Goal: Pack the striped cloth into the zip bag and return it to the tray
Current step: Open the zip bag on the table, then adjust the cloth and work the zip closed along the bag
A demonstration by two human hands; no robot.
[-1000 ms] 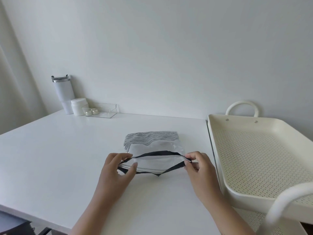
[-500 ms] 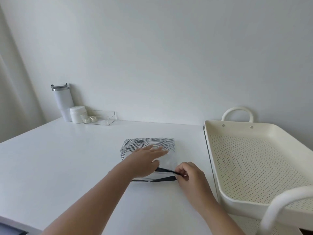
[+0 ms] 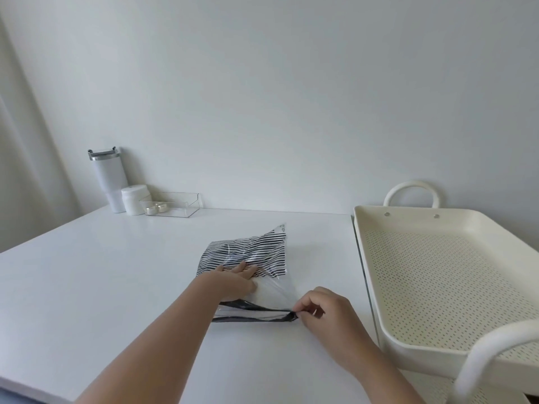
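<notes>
The black-and-white striped cloth [image 3: 248, 253] lies inside the clear zip bag [image 3: 272, 293] on the white table, its far corner lifted. My left hand [image 3: 233, 279] is reached into the bag's mouth, fingers flat against the cloth. My right hand [image 3: 318, 312] pinches the right end of the bag's black zip strip [image 3: 253, 312], which gapes open. The cream perforated tray [image 3: 376, 275] stands to the right, with nothing in it.
A white tumbler [image 3: 109, 179], a white jar [image 3: 134, 199] and a clear plastic box [image 3: 172, 204] stand at the table's back left by the wall. The tray's white handles [image 3: 412, 191] rise at its far and near ends. The table's front edge is close below my arms.
My left hand let go of the zip strip and went into the bag onto the cloth. The cloth has slid deeper and its far corner has risen. My right hand kept its pinch.
</notes>
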